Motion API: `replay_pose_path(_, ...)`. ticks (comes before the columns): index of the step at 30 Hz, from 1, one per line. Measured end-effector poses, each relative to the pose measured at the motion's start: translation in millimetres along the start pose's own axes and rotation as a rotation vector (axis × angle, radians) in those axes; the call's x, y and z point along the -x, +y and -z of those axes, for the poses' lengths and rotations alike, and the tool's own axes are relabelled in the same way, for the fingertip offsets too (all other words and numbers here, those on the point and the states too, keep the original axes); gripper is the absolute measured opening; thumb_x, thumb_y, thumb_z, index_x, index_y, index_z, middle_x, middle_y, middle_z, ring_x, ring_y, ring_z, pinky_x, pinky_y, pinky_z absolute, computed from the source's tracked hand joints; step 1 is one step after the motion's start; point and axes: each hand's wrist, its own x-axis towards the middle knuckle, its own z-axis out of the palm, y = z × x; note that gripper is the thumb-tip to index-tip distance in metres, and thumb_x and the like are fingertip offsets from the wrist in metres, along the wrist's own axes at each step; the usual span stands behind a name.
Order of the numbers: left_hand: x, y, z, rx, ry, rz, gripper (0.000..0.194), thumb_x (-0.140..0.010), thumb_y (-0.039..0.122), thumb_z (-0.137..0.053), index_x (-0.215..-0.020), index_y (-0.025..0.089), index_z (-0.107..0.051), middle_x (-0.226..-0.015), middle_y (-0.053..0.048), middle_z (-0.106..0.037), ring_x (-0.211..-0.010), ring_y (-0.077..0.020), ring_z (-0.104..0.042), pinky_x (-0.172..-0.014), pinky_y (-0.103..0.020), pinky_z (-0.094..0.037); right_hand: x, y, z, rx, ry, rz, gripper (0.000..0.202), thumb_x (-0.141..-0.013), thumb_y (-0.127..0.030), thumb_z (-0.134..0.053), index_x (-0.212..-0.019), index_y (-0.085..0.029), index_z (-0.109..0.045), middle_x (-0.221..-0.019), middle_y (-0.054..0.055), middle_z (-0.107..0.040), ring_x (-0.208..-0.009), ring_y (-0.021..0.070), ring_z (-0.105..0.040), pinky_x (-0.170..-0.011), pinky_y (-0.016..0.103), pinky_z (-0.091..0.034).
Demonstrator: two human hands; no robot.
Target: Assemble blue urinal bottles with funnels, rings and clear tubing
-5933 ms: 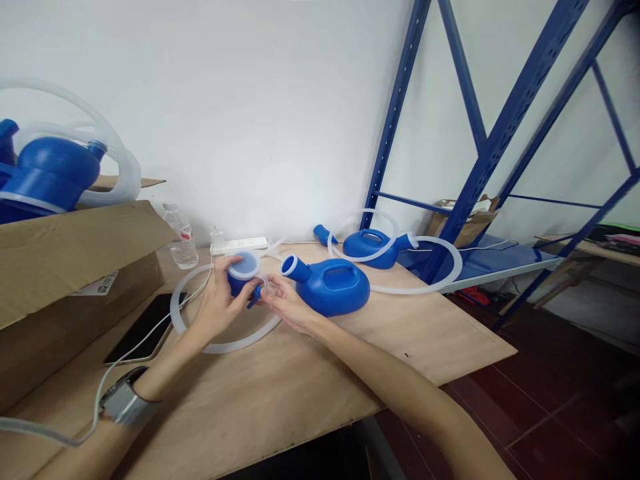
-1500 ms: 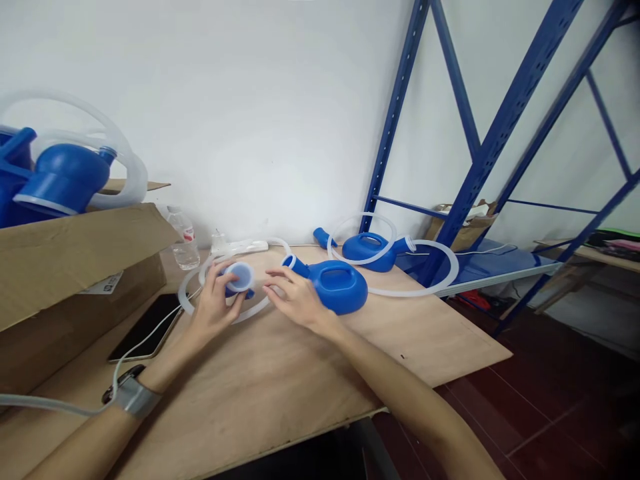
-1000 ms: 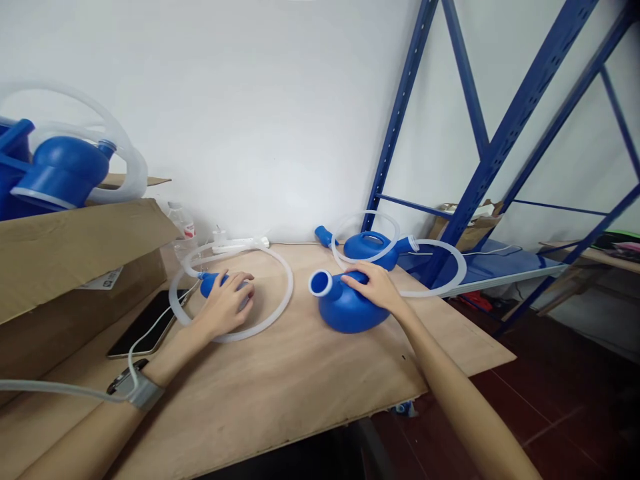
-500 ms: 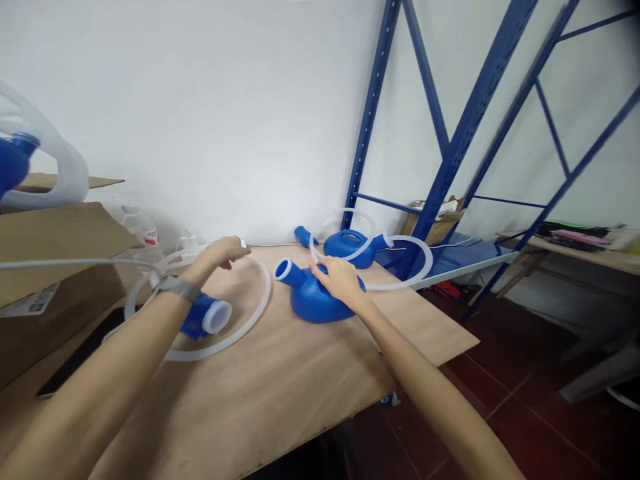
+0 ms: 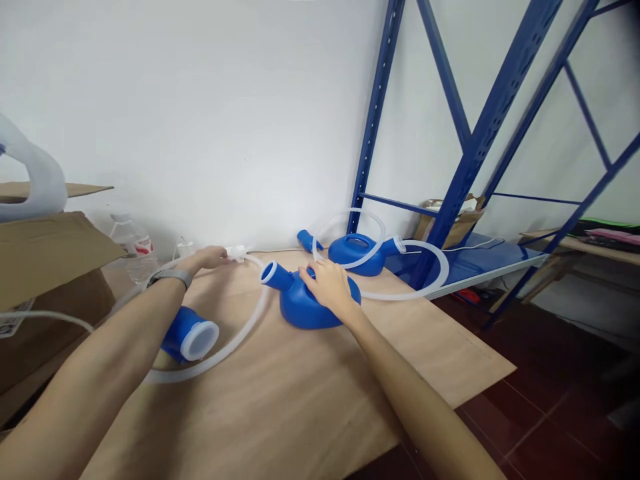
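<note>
My right hand (image 5: 327, 285) is wrapped over the top handle of a blue plastic urinal bottle (image 5: 295, 305). The bottle rests on the table with its uncapped, white-rimmed mouth tilted up to the left. My left hand (image 5: 207, 258) reaches to the back of the table, at a coiled translucent white hose (image 5: 255, 313) and beside a small white object (image 5: 236, 253). Its fingers are mostly hidden, so contact with the hose is unclear. Under my left forearm, a blue cylindrical part (image 5: 181, 330) with a whitish opening lies inside the hose loop.
Behind the held bottle sits another blue bottle (image 5: 353, 252) with a hose (image 5: 430, 290), near a blue tube piece (image 5: 307, 239). A cardboard box (image 5: 55, 250) and a clear plastic bottle (image 5: 133, 247) stand left. Blue shelving (image 5: 450, 180) rises right, beyond the wooden table (image 5: 440, 347).
My left hand has moved forward and down to the hose at the back of the table. My right hand stays on the urinal bottle. The view has shifted slightly.
</note>
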Motion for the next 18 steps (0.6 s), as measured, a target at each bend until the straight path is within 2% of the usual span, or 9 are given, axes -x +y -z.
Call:
replay_pose_path(2, 3.6, 11.6, 9.9, 0.041, -0.058, -0.033, 0.051, -0.074, 0.073, -0.058, -0.079, 0.022, -0.062, -0.073, -0.009, -0.071, -0.077, -0.0290, -0.068, -0.078, -0.039, -0.054, 0.3, 0.2, 0.5, -0.011, 0.000, 0.005, 0.042, -0.108, -0.045, -0.047, -0.099, -0.018, -0.078, -0.104, 0.012, -0.079, -0.101, 0.0264, -0.071, -0.084, 0.031, -0.044)
replay_pose_path(4, 11.5, 24.7, 25.2, 0.089, -0.058, -0.112, 0.050, -0.082, 0.068, -0.050, -0.092, 0.021, -0.062, -0.081, -0.008, -0.072, -0.078, -0.0249, -0.066, -0.079, -0.036, -0.055, 0.3, 0.2, 1.3, -0.023, -0.003, 0.009, 0.041, -0.108, -0.044, -0.047, -0.099, -0.018, -0.078, -0.103, 0.012, -0.079, -0.100, 0.0262, -0.071, -0.083, 0.031, -0.044)
replay_pose_path(8, 40.7, 50.1, 63.9, 0.102, 0.161, -0.322, 0.063, -0.091, 0.071, -0.039, -0.106, 0.017, -0.066, -0.094, -0.007, -0.070, -0.089, -0.0245, -0.063, -0.086, -0.036, -0.055, -0.2, 0.3, 1.9, -0.031, -0.001, 0.005, 0.041, -0.108, -0.044, -0.047, -0.101, -0.018, -0.078, -0.107, 0.013, -0.079, -0.101, 0.0256, -0.071, -0.083, 0.030, -0.044)
replay_pose_path(11, 69.6, 62.5, 84.6, 0.067, 0.216, -0.472, 0.061, -0.096, 0.068, -0.037, -0.101, 0.019, -0.072, -0.096, -0.008, -0.070, -0.090, -0.0252, -0.062, -0.089, -0.038, -0.054, 0.0, 0.4, 1.8, -0.024, 0.006, 0.006, 0.041, -0.108, -0.044, -0.046, -0.102, -0.018, -0.078, -0.108, 0.012, -0.079, -0.101, 0.0252, -0.071, -0.084, 0.030, -0.044)
replay_pose_path(14, 95.7, 66.7, 87.0, -0.062, 0.222, -0.581, 0.055, -0.099, 0.062, -0.037, -0.102, 0.024, -0.077, -0.090, -0.009, -0.068, -0.083, -0.0255, -0.063, -0.086, -0.040, -0.053, 0.6, 0.2, 2.2, -0.022, 0.006, 0.007, 0.041, -0.108, -0.044, -0.046, -0.101, -0.018, -0.077, -0.107, 0.012, -0.079, -0.101, 0.0246, -0.071, -0.084, 0.030, -0.044)
replay_pose_path(18, 118.1, 70.4, 66.9, -0.249, 0.274, -0.532, 0.053, -0.100, 0.060, -0.037, -0.108, 0.028, -0.079, -0.085, -0.009, -0.069, -0.081, -0.0274, -0.065, -0.079, -0.039, -0.050, 0.9, -0.3, 1.2, -0.009, 0.020, 0.007, 0.042, -0.108, -0.044, -0.045, -0.101, -0.017, -0.077, -0.108, 0.013, -0.079, -0.103, 0.0252, -0.071, -0.083, 0.030, -0.044)
